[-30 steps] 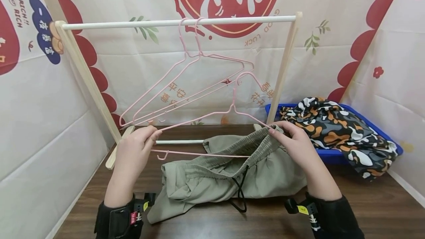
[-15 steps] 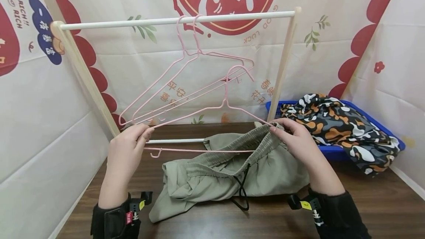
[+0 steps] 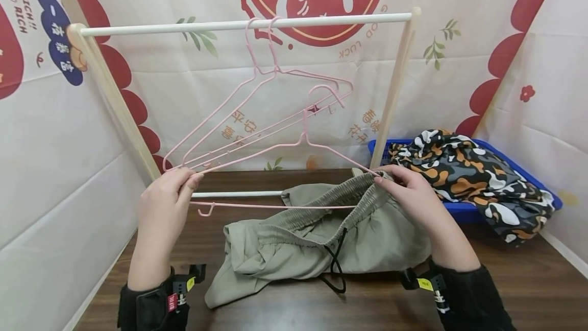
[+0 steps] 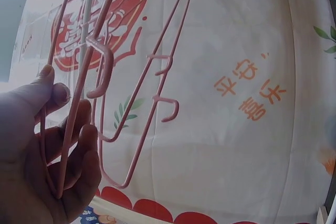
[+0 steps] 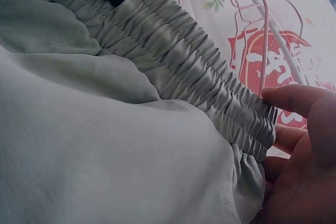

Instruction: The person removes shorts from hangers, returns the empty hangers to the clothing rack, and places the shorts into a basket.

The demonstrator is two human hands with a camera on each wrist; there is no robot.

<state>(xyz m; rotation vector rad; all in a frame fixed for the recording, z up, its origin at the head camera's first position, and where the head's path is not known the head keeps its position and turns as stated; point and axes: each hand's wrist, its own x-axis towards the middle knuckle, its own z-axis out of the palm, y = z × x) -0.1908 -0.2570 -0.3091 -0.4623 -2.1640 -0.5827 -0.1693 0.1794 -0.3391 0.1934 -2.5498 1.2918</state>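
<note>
My left hand (image 3: 163,203) grips the left end of a pink clothes hanger (image 3: 305,124), which is held upright with its hook on top. In the left wrist view, the fingers curl round the end of the hanger (image 4: 77,98). A pair of grey-green pants (image 3: 386,244) with a black drawstring (image 3: 337,262) lies on the table, waistband gaping. My right hand (image 3: 413,195) pinches the right side of that waistband, where the hanger's right end runs in and is hidden. The right wrist view shows the gathered elastic waistband (image 5: 184,61) at the fingertips.
Behind stands a wooden rack with a white rail (image 3: 184,28). Two more pink hangers (image 3: 274,55) hang from the rail. At the right, a blue basket (image 3: 459,212) holds a camouflage-patterned cloth (image 3: 473,178) that spills over its front edge. Printed cloth walls enclose the table.
My left hand has moved left and slightly up, drawing the hanger leftward, and its hook sits further left and lower. The right hand has barely moved and keeps its hold on the waistband.
</note>
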